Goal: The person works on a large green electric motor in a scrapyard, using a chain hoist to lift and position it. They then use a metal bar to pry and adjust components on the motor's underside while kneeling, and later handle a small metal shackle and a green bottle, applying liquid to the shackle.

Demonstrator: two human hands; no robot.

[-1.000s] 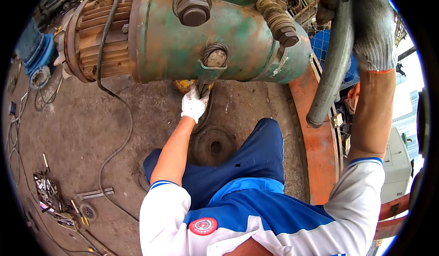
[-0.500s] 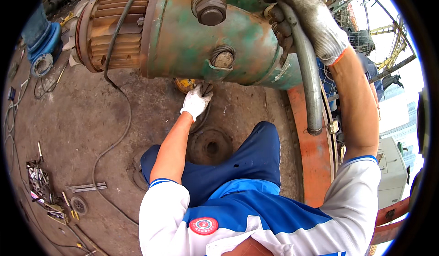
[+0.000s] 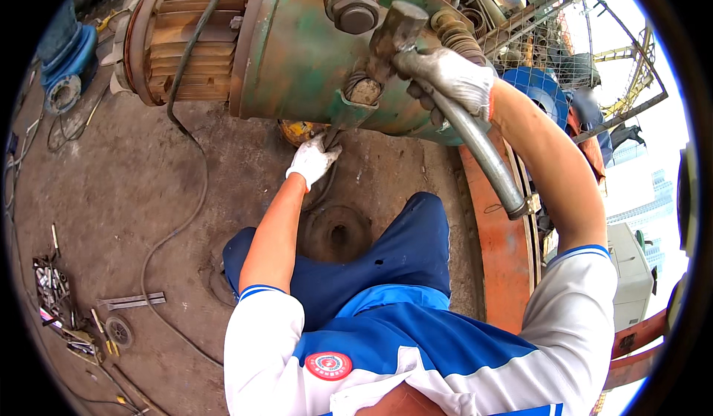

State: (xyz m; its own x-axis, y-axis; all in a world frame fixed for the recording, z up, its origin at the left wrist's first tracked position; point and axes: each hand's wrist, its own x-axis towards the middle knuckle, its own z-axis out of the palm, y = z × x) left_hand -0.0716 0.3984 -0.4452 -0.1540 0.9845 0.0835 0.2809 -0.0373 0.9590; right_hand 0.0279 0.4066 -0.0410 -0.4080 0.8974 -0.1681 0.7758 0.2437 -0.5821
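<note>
My right hand (image 3: 449, 80), in a soiled white work glove, is closed round the metal-pipe handle of a hammer (image 3: 475, 152). Its heavy steel head stands in front of a big green, rusty cylindrical machine housing (image 3: 297, 52), close to a bolt in a lug (image 3: 364, 93). Whether the head touches the lug I cannot tell. Below the housing, my left hand (image 3: 310, 161), also gloved in white, is closed round a short dark metal bar (image 3: 334, 137) that points up toward that lug. The bar's upper end is hard to make out. A large bolt (image 3: 353, 7) juts out above.
A ribbed rusty motor (image 3: 193, 41) adjoins the housing on the left, crossed by a cable (image 3: 182, 223). Behind my left hand sits a yellow round part (image 3: 297, 131). An orange beam (image 3: 505, 245) runs along the right; loose tools (image 3: 56, 293) lie far left.
The hammer has come down and to the left from the upper right, its head now visible in front of the housing. My left hand stays nearly in place on the bar.
</note>
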